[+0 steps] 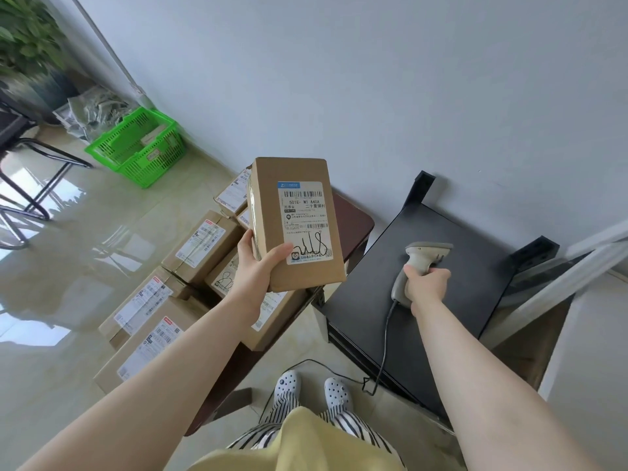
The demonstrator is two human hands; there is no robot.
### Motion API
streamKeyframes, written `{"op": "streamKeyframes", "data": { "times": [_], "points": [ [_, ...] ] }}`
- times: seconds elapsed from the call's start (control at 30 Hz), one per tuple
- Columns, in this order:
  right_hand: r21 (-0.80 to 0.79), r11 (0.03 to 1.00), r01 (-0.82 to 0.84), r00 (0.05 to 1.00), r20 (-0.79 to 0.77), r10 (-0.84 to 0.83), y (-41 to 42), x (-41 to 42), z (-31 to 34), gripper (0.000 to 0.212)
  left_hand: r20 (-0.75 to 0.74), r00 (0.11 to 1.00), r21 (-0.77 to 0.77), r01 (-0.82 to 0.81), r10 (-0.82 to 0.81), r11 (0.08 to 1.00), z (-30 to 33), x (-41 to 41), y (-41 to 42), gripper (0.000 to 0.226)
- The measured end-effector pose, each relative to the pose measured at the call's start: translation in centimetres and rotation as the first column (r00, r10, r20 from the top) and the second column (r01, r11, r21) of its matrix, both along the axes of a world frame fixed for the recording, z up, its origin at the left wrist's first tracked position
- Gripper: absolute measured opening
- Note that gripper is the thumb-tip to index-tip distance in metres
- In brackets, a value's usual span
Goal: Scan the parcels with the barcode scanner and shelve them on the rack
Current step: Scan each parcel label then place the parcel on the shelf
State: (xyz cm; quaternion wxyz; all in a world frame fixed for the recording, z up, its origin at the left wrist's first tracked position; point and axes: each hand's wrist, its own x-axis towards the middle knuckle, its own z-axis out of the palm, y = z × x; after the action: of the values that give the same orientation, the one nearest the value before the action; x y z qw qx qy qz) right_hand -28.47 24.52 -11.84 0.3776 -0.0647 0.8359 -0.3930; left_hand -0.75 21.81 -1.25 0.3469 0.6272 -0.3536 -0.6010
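My left hand [256, 266] grips a brown cardboard parcel [268, 212] from below, held up in the air with its white shipping label and barcode facing me. My right hand [426, 283] grips the handle of a grey corded barcode scanner [430, 250], which is just above the top of the black rack [452, 300]; whether it touches the shelf I cannot tell. The scanner is to the right of the parcel, about a hand's width away. Several more labelled parcels [200, 246] lie on a dark brown table [353, 219] below my left arm.
A green plastic basket [136, 147] stands on the floor by the wall at the left. A black chair frame [37, 171] is at the far left, with a plant behind it. The scanner's cable [382, 362] trails down to the glossy tiled floor near my feet.
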Motion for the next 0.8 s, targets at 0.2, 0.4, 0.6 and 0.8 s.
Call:
{"op": "streamKeyframes", "data": {
  "times": [0.2,0.4,0.6,0.8],
  "points": [
    [0.090,0.995,-0.037,0.999,-0.032,0.040,0.6,-0.6,-0.4,0.060,-0.008,1.000,-0.013,-0.024,0.024,1.000,0.2,-1.2,1.8,0.108],
    [0.205,0.979,-0.021,0.992,-0.116,0.046,0.9,-0.2,0.7,0.075,-0.040,0.992,-0.067,-0.120,0.117,0.991,0.2,-2.2,3.5,0.088],
    [-0.171,0.984,-0.057,0.997,-0.062,0.047,-0.2,3.3,5.2,0.047,-0.047,0.988,-0.113,-0.152,0.147,0.982,1.1,-2.7,4.7,0.091],
    [-0.498,0.689,-0.526,0.736,0.140,0.662,1.8,7.1,10.4,0.091,-0.124,0.988,-0.160,-0.107,0.087,0.981,2.3,-2.3,7.1,0.102]
  ]
}}
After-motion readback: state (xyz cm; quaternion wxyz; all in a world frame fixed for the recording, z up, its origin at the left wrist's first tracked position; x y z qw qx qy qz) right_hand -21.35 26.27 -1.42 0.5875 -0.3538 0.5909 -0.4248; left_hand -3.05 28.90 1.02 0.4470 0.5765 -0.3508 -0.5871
